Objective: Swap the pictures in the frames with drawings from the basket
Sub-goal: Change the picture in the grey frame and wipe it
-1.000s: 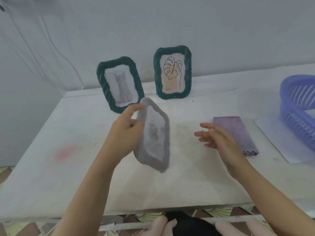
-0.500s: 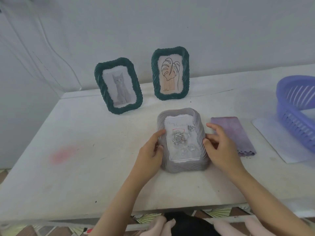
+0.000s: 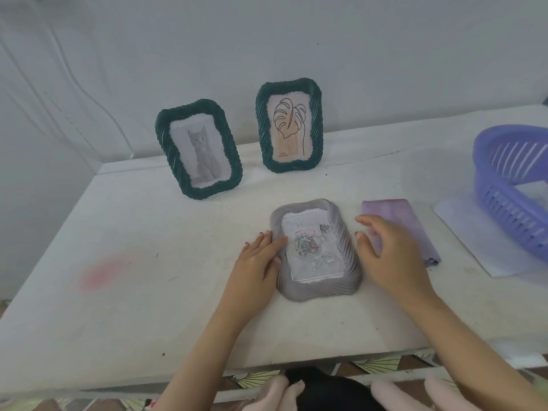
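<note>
A grey ribbed frame (image 3: 351, 256) lies flat on the table, face up, with a rose picture (image 3: 311, 247) in it. My left hand (image 3: 255, 265) rests on the frame's left edge with its thumb on the picture. My right hand (image 3: 391, 253) hovers just right of the frame, fingers spread, holding nothing. Two dark green frames stand at the back: one with a cat picture (image 3: 198, 149), one with a leaf drawing (image 3: 289, 130). A purple basket (image 3: 510, 185) sits at the far right.
A folded purple cloth (image 3: 397, 212) lies right of the grey frame, partly under my right hand. A white sheet (image 3: 480, 247) lies under the basket. The white table (image 3: 148, 292) has a pink stain at left. The wall runs close behind the standing frames.
The grey frame went from tilted in my left hand to lying flat on the table. My right hand has let go of its right edge and lifted slightly away.
</note>
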